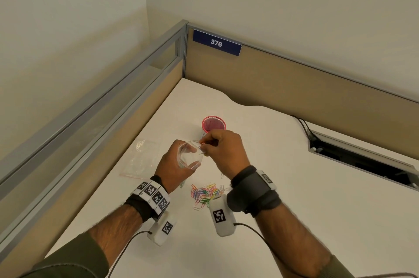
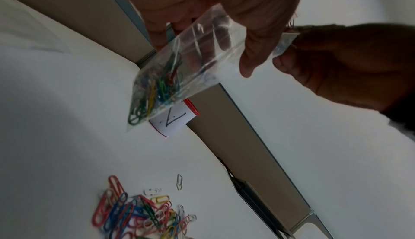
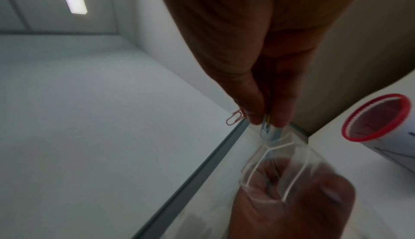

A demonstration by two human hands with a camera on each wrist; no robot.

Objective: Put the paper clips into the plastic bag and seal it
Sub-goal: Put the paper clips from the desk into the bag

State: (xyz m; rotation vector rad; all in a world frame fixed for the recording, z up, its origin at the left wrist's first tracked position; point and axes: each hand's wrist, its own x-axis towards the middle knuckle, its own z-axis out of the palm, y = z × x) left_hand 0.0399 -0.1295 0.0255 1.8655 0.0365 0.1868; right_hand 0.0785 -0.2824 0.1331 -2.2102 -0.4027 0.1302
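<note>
My left hand [image 1: 175, 165] holds a small clear plastic bag [image 1: 189, 157] above the white desk, fingers curled round it with the mouth held wide. In the left wrist view the plastic bag [image 2: 179, 65] hangs with several coloured clips at its bottom. My right hand [image 1: 223, 152] pinches a few paper clips [image 3: 267, 125] at the bag's mouth; a red clip [image 3: 234, 117] sticks out beside the fingertips [image 3: 253, 116]. A heap of coloured paper clips [image 1: 205, 193] lies on the desk below both hands, and the same heap [image 2: 139, 212] shows in the left wrist view.
A red-rimmed cup [image 1: 213, 124] with a white label stands just beyond the hands. A second clear bag [image 1: 140, 159] lies flat to the left. Beige partition walls [image 1: 294, 87] close the desk's left and far sides. A cable slot [image 1: 362, 159] opens at the right.
</note>
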